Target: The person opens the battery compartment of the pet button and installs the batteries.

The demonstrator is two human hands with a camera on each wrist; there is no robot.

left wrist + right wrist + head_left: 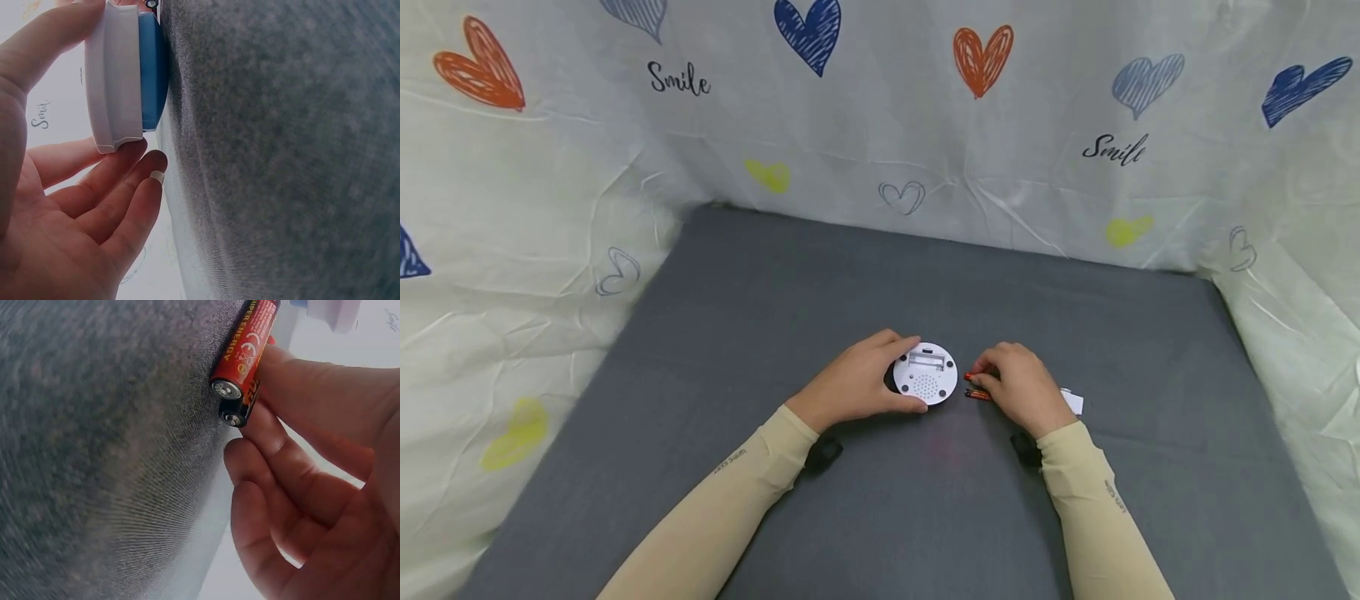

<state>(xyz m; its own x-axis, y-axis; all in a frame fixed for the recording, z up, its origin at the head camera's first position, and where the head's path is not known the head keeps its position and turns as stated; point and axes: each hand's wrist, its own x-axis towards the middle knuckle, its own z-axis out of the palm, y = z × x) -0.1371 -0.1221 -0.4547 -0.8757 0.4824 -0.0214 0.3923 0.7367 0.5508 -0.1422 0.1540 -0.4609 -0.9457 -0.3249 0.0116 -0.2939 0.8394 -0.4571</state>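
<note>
My left hand (857, 379) grips a round white device (925, 385) by its edge, thumb on one side and fingers on the other. Its underside faces up, with small dark feet, speaker holes and a battery compartment (927, 361) that shows no battery in it. In the left wrist view a blue part (152, 72) forms the device's lower side, close to the cloth. My right hand (1018, 385) pinches a battery (967, 377) between thumb and index finger, just right of the device. Another red and black battery (247, 347) lies on the cloth beside those fingers.
A small white piece (1075, 403) lies behind my right hand, partly hidden by it. Grey cloth (880, 283) covers the table. White sheets (865, 125) printed with hearts stand at the back and sides. A dark wrist camera (823, 456) sits under my left wrist.
</note>
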